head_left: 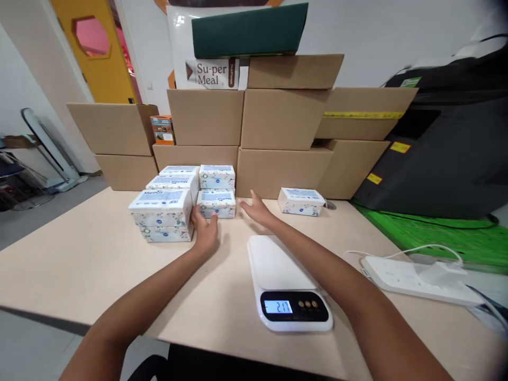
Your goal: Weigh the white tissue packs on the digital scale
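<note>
Several white tissue packs (161, 214) with blue print are stacked on the left of the table. A smaller stack beside them has a front pack (216, 205) standing between my two hands. My left hand (205, 233) is at that pack's left side, fingers reaching into the gap by the larger stack; it is open. My right hand (256, 209) is open just right of the same pack, fingers spread and apart from it. One more tissue pack (300, 202) lies alone further right. Under my right forearm is a white digital scale (273, 259), its lit display reading about 217.
Cardboard boxes (278, 172) form a wall along the back of the table, with a dark green box (250, 32) on top. A white power strip (420, 280) with a cable lies at right. Beyond it are a green mat (436, 233) and a large dark machine (444, 153).
</note>
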The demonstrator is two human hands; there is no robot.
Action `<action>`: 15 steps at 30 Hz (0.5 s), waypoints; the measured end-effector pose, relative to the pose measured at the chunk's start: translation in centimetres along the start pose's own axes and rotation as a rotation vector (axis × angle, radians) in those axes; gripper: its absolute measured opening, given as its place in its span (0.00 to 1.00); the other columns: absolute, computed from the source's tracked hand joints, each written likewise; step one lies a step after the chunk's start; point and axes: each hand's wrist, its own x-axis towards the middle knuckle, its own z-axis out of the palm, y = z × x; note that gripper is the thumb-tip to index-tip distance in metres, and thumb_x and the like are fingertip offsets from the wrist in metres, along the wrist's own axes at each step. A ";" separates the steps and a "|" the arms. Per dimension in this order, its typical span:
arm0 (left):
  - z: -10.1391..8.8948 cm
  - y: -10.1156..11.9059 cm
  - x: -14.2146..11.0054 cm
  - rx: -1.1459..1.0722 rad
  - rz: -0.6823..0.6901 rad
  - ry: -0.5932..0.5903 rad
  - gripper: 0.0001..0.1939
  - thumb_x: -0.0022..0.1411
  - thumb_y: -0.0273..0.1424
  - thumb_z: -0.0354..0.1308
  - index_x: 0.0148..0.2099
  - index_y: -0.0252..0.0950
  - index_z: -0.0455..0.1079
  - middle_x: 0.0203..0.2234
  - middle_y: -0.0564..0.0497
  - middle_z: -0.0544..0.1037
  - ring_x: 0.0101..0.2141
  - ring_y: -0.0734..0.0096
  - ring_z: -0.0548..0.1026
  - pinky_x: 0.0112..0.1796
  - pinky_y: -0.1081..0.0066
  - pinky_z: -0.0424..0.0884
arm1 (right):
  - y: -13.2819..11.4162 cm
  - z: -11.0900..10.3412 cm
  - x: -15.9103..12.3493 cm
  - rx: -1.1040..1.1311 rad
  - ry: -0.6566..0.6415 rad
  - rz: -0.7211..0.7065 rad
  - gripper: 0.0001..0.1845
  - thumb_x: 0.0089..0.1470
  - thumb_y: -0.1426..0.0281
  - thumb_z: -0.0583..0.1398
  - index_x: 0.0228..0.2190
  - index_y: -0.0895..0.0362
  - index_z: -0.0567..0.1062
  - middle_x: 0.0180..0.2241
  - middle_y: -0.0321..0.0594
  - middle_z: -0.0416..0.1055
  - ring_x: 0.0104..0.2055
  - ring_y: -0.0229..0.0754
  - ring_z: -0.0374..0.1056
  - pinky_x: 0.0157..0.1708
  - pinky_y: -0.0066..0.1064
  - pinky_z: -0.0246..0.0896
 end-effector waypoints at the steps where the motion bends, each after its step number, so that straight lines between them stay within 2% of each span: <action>1: 0.1 0.0 0.2 -0.020 -0.003 0.025 0.36 0.72 0.31 0.57 0.77 0.32 0.50 0.78 0.29 0.50 0.80 0.49 0.48 0.78 0.54 0.44 | -0.4 0.9 0.2 0.047 -0.016 0.013 0.49 0.66 0.53 0.63 0.77 0.60 0.55 0.81 0.55 0.49 0.84 0.56 0.44 0.81 0.48 0.41; 4: 0.5 0.1 0.4 -0.045 -0.021 0.027 0.39 0.72 0.32 0.58 0.78 0.31 0.47 0.79 0.29 0.49 0.81 0.50 0.46 0.78 0.56 0.45 | -0.6 2.7 1.2 0.111 -0.061 0.041 0.41 0.68 0.51 0.61 0.73 0.57 0.64 0.76 0.55 0.61 0.79 0.58 0.58 0.77 0.50 0.53; 7: 1.2 -0.4 0.2 -0.044 -0.030 0.005 0.41 0.72 0.33 0.57 0.80 0.31 0.45 0.81 0.31 0.43 0.82 0.53 0.40 0.79 0.57 0.42 | -0.3 3.7 2.1 0.179 -0.086 0.066 0.36 0.69 0.50 0.61 0.69 0.57 0.70 0.69 0.57 0.72 0.73 0.59 0.67 0.71 0.51 0.64; 10: 1.8 -1.5 0.1 -0.020 -0.024 -0.047 0.42 0.71 0.32 0.57 0.80 0.31 0.44 0.82 0.31 0.39 0.82 0.52 0.36 0.79 0.53 0.38 | 0.0 4.3 2.6 0.229 -0.112 0.064 0.32 0.68 0.54 0.64 0.66 0.57 0.73 0.65 0.56 0.77 0.68 0.57 0.73 0.67 0.49 0.70; 15: 2.2 -3.3 0.5 -0.012 0.015 -0.092 0.43 0.71 0.35 0.58 0.80 0.33 0.43 0.82 0.32 0.40 0.82 0.53 0.35 0.79 0.54 0.38 | 0.6 4.5 2.9 0.306 -0.186 0.016 0.24 0.66 0.58 0.67 0.59 0.52 0.79 0.56 0.47 0.84 0.58 0.53 0.79 0.61 0.45 0.74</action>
